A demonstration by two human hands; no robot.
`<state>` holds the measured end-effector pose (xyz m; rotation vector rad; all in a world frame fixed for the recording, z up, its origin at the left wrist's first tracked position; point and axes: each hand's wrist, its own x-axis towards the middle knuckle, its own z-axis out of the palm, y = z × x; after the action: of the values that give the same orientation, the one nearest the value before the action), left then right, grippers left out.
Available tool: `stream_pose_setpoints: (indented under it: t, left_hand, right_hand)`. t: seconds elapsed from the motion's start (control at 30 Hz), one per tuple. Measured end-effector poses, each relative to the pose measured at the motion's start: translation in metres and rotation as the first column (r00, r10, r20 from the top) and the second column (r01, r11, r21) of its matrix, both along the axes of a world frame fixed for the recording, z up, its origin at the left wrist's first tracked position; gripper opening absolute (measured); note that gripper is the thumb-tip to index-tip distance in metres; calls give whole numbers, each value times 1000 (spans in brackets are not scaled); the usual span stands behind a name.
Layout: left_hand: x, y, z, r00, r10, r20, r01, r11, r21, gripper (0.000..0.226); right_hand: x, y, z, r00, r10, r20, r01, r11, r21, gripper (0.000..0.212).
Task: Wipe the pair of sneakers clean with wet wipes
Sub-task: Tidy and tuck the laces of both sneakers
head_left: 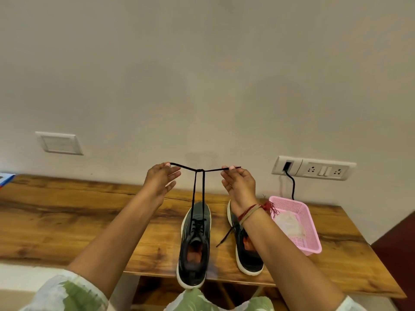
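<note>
Two dark sneakers with white soles stand side by side on the wooden table (67, 221). The left sneaker (195, 248) has its heel over the table's front edge. Its black lace (197, 191) runs up from the eyelets and crosses in the air. My left hand (160, 182) pinches one lace end and my right hand (239, 187) pinches the other, both raised above the shoes and pulled apart. My right forearm covers part of the right sneaker (247, 254), whose loose lace end lies on the table.
A pink plastic basket (307, 241) with crumpled white wipes (288, 223) inside stands right of the shoes. The wall behind carries a socket strip (314, 168) with a black cable plugged in, and a blank plate (59, 143). A blue item (5, 178) shows at the far left.
</note>
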<state>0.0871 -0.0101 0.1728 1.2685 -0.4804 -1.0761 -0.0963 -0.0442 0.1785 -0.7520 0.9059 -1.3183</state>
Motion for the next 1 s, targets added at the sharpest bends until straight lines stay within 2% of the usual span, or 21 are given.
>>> stream_pose_setpoints:
  t: [0.07, 0.13, 0.2, 0.27, 0.33, 0.4, 0.47, 0.5, 0.57, 0.6, 0.63, 0.7, 0.77, 0.8, 0.83, 0.9, 0.97, 1.0]
  left_hand:
    - [-2, -2, -5, 951, -45, -307, 29, 998, -56, 14]
    - [-7, -4, -8, 878, -78, -471, 22, 992, -123, 24]
    - [-12, -5, -9, 848, -96, -521, 14, 987, -159, 30]
    - [-14, -7, -11, 876, -98, -472, 15, 984, -176, 30]
    - [-13, -9, -13, 938, -86, -335, 27, 984, -176, 29]
    - [-9, -7, -13, 990, -73, -122, 55, 987, -152, 28]
    - [-4, -4, -13, 983, -99, 154, 116, 988, -105, 22]
    - [-2, -2, -12, 948, -124, 295, 151, 986, -73, 16]
    - [3, 2, -12, 819, -187, 543, 233, 972, -16, 3]
    - [5, 4, -14, 723, -215, 657, 276, 961, 11, 10]
    - [7, 5, -16, 602, -247, 759, 320, 946, 54, 19]
    - [11, 6, -18, 300, -315, 900, 384, 904, 188, 30]
    - [13, 7, -20, 12, -374, 927, 394, 854, 339, 32]
    - [14, 8, -22, -82, -397, 914, 370, 839, 398, 29]
    - [14, 8, -24, -136, -408, 903, 345, 835, 429, 25]
    - [17, 9, -30, -149, -406, 902, 324, 841, 433, 19]
    - [20, 10, -35, -94, -394, 914, 325, 856, 402, 17]
    - [22, 11, -37, -52, -392, 919, 328, 862, 387, 17]
  right_hand:
    - [-1, -2, 0, 991, 53, 125, -59, 997, 48, 10]
    - [-1, -3, 0, 973, 116, 199, -128, 991, 46, 12]
    - [-1, -4, -1, 958, 183, 222, -194, 981, 29, 15]
    - [0, -5, -2, 949, 236, 208, -247, 969, 28, 16]
    - [-1, -7, -3, 950, 270, 153, -276, 961, 16, 18]
    - [-3, -9, -3, 955, 288, 69, -288, 958, -11, 21]
    - [-8, -11, -2, 948, 318, -32, -319, 947, -42, 19]
    - [-10, -12, -2, 936, 339, -90, -344, 937, -54, 17]
    - [-12, -13, -3, 902, 372, -218, -395, 915, -75, 15]
    - [-11, -13, -5, 884, 376, -279, -412, 907, -84, 15]
    - [-11, -13, -6, 864, 370, -341, -424, 901, -98, 15]
    - [-11, -15, -9, 807, 309, -503, -432, 889, -148, 13]
    - [-13, -17, -13, 688, 193, -700, -459, 862, -213, 9]
    - [-15, -19, -15, 605, 134, -785, -487, 842, -232, 6]
    - [-17, -19, -16, 507, 85, -857, -528, 817, -231, 7]
    - [-24, -18, -18, 230, -21, -973, -638, 752, -167, 15]
    - [-29, -16, -21, -97, -185, -978, -738, 672, -54, 17]
    - [-30, -15, -24, -186, -241, -953, -762, 648, -15, 18]
